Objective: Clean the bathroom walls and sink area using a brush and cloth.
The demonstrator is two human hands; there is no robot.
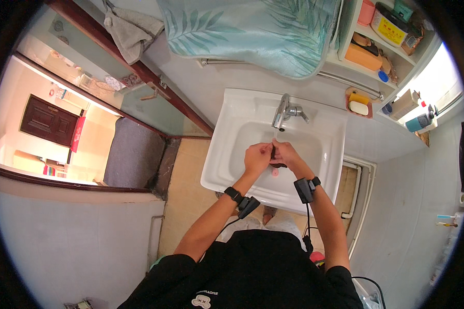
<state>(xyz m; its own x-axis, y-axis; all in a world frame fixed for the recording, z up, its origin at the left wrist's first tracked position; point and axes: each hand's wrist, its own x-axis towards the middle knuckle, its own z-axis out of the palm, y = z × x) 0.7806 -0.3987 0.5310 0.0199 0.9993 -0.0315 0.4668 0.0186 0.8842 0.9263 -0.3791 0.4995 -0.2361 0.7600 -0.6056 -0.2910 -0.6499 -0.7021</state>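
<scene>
Over the white washbasin (pixel 232 135), both my hands are close together below the spout of a chrome faucet (pixel 282 110). A thin stream of water seems to fall from it onto my fingers. My left hand (pixel 257 157) and my right hand (pixel 287 154) pinch a small dark, soft-looking item (pixel 278 165) between them. Most of it is hidden by my fingers, so its kind is unclear. Just below it in the bowl shows a small round pink thing (pixel 275 172). Each wrist wears a black strap with a box-shaped device.
A soap dish (pixel 359 109) with a white soap bar hangs right of the basin. A patterned cloth (pixel 247 38) hangs over a metal rail behind. Bottles (pixel 421 121) stand at the right, below a filled shelf (pixel 406 54). A glazed door (pixel 147 92) stands open left.
</scene>
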